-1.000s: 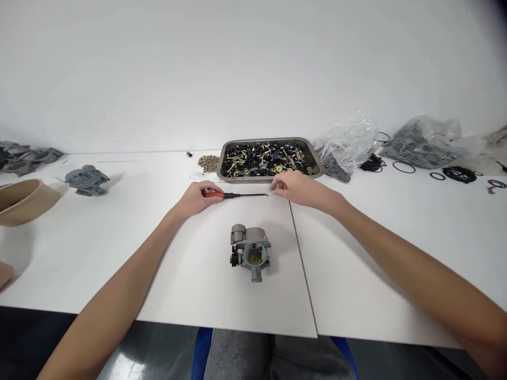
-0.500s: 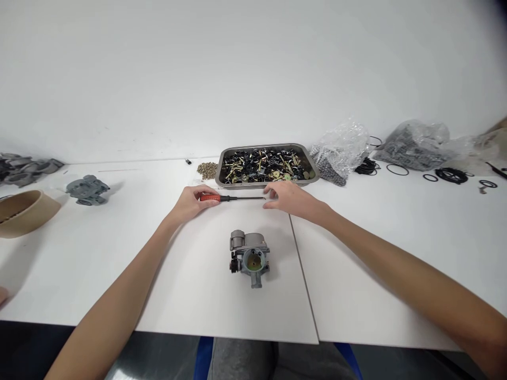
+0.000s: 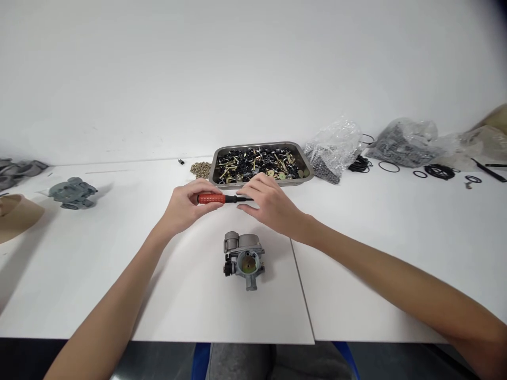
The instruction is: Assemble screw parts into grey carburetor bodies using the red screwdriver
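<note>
A screwdriver [image 3: 211, 198] with a red handle and dark shaft lies level above the table, pointing right. My left hand [image 3: 189, 206] is closed on its handle, thumb below and fingers above. Around the shaft, my right hand [image 3: 266, 199] has its thumb and fingers apart; the screwdriver's tip is hidden behind that hand. Nearer to me stands a grey metal carburetor [image 3: 244, 259] with a round bore and a black knob on its left side, touched by neither hand.
Behind my hands sits a metal tray [image 3: 311, 177] of small screws and black parts. Brass pieces [image 3: 201, 169] are heaped at its left, plastic bags [image 3: 335, 150] at its right. Black rings [image 3: 439, 171] lie farther right. Another carburetor body [image 3: 73, 193] and a tan bowl [image 3: 27, 216] stand left.
My right hand has moved left along the screwdriver, from its tip to its shaft near the handle. The screwdriver, in my left hand, appears raised closer to me. The view has shifted slightly right.
</note>
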### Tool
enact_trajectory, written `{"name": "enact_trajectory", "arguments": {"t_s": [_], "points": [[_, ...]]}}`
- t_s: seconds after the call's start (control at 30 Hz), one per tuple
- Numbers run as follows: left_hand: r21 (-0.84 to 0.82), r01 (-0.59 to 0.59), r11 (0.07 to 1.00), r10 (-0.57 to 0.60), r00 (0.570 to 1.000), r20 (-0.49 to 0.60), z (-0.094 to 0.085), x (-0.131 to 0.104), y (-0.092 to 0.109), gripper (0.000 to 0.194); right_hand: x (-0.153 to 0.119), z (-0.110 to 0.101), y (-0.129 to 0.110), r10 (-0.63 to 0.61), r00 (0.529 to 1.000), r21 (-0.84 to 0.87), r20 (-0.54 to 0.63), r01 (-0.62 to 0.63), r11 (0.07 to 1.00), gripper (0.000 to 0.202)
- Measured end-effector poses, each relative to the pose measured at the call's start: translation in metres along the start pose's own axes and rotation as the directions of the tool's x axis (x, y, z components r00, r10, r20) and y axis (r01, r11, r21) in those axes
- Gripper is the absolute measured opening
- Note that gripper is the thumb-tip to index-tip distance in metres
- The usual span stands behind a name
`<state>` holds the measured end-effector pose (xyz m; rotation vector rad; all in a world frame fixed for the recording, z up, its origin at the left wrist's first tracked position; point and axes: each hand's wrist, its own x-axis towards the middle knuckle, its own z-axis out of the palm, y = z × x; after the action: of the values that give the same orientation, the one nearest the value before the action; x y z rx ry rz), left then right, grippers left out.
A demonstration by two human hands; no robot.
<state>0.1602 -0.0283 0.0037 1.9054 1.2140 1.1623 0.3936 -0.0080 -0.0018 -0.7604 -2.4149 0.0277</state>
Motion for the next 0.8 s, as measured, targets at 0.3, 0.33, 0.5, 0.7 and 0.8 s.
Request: {"name": "enact_trajectory", "arguments": {"t_s": [0.3, 0.33, 0.5, 0.7, 0.8], "points": [[-0.203, -0.093, 0.975, 0.06, 0.985, -0.161, 0.008, 0.008, 0.041, 0.02, 0.005, -0.022, -0.014, 0.111, 0.961, 0.232, -0.255, -0.051, 0.971, 0.009], [-0.228, -0.1, 0.969, 0.064, 0.985, -0.161, 0.008, 0.011, 0.046, 0.019, 0.005, -0.026, -0.017, 0.146, 0.954, 0.273, -0.262, -0.072, 0.959, 0.008], [-0.312, -0.177, 0.934, 0.166, 0.984, -0.061, 0.011, 0.03, 0.084, 0.01, 0.008, -0.049, -0.029, 0.292, 0.928, 0.434, -0.23, -0.171, 0.884, 0.004], [-0.27, -0.367, 0.89, 0.362, 0.93, -0.068, -0.001, 0.045, 0.115, 0.001, 0.011, -0.088, -0.005, 0.144, 0.957, 0.477, 0.253, -0.253, 0.842, 0.047], [-0.278, -0.47, 0.837, 0.458, 0.882, -0.113, -0.013, 0.041, 0.115, 0.002, 0.008, -0.091, 0.011, -0.026, 0.882, 0.485, 0.471, -0.235, 0.842, 0.057]]}}
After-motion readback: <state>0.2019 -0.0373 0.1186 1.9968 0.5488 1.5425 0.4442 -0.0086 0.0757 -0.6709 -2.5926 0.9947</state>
